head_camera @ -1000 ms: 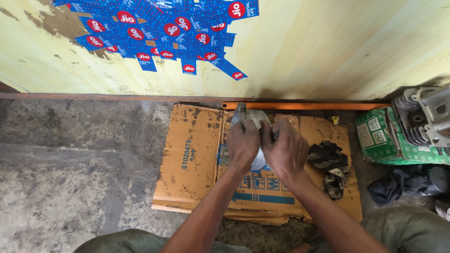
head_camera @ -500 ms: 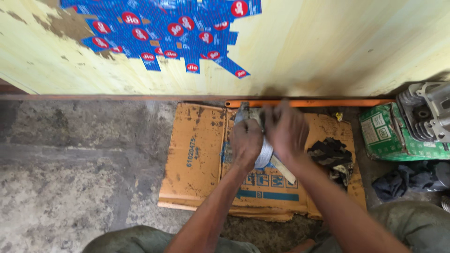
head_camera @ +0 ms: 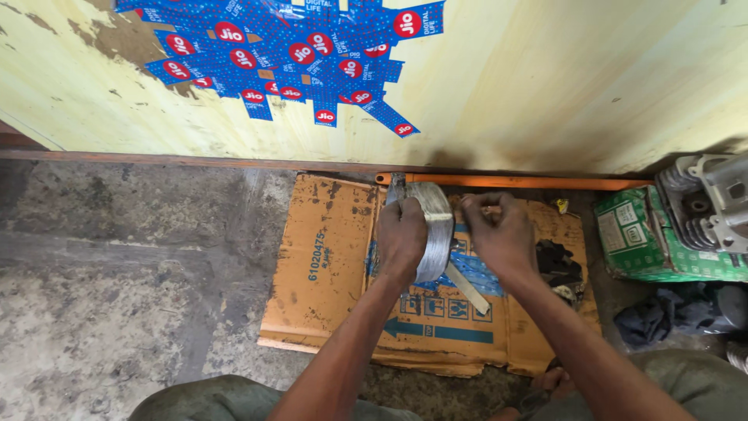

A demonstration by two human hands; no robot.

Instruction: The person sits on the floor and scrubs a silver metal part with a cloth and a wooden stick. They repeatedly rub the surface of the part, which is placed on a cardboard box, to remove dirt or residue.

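Two hands work a round metal part over a flattened cardboard sheet.

The left hand [head_camera: 403,235] grips the grey, disc-shaped metal part [head_camera: 433,230] standing on edge above the cardboard sheet [head_camera: 327,257]. The right hand [head_camera: 502,234], fingers curled shut, pinches at the part's right face. A dark rag [head_camera: 562,267] lies on the cardboard's right end, and an orange bar [head_camera: 545,182] runs along its far edge.

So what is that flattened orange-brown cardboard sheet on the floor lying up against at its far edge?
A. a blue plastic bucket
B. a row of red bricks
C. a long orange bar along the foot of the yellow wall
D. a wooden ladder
C: the flattened orange-brown cardboard sheet ends at the long orange bar, which runs along the base of the yellow wall; I see no bucket, bricks or ladder.
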